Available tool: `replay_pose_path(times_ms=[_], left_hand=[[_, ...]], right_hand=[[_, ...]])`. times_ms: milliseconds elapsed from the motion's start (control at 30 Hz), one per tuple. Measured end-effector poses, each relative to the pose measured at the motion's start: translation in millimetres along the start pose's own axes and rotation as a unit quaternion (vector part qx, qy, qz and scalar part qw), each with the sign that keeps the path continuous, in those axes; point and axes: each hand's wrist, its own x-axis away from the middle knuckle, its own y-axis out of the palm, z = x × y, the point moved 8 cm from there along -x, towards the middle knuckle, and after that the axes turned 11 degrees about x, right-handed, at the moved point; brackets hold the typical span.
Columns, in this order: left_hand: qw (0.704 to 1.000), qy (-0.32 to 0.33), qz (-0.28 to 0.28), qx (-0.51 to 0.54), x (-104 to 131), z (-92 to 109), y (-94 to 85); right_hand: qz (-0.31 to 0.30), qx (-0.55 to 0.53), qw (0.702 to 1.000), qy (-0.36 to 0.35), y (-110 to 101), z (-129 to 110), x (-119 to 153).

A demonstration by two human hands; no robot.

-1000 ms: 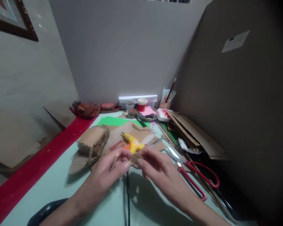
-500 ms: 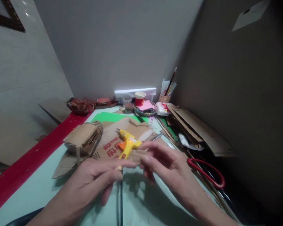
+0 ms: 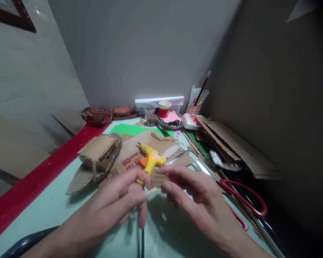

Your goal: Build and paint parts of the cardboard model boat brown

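My left hand is closed in a pinch on a short pale strip, whose end sticks out past the fingertips. My right hand pinches a small piece of brown cardboard between thumb and forefinger. The strip's tip lies close to the cardboard; whether they touch I cannot tell. Just beyond the hands a yellow glue gun rests on a printed cardboard sheet, its lower handle partly hidden by my left fingers. To the left stands a cardboard model boat with a roofed cabin.
Red-handled scissors and stacked cardboard lie along the right side. A utility knife sits near the glue gun. At the back are a red paper cup, a brush holder and two finished-looking boats. A dark cord runs toward me.
The left forefinger has curled back from the cardboard, and more of the pale strip now shows. The right hand keeps the cardboard piece. The whole view has shifted slightly.
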Motion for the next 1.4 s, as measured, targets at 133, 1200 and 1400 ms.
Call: replay_pose_path(times_ms=[133, 1200, 1400], left_hand=[[0.999, 0.02, 0.011, -0.031, -3, 0, -3.6], [0.986, 0.101, 0.132, -0.018, 0, 7, -21.2], [0.969, 0.127, 0.193, 0.088, 4, 12, -29.1]], right_hand=[[0.0, 0.034, 0.999, -0.038, -1, -9, 0], [-0.056, -0.076, 0.993, 0.069, 19, 10, 0], [-0.003, -0.163, 0.981, 0.102, 15, 19, -2]])
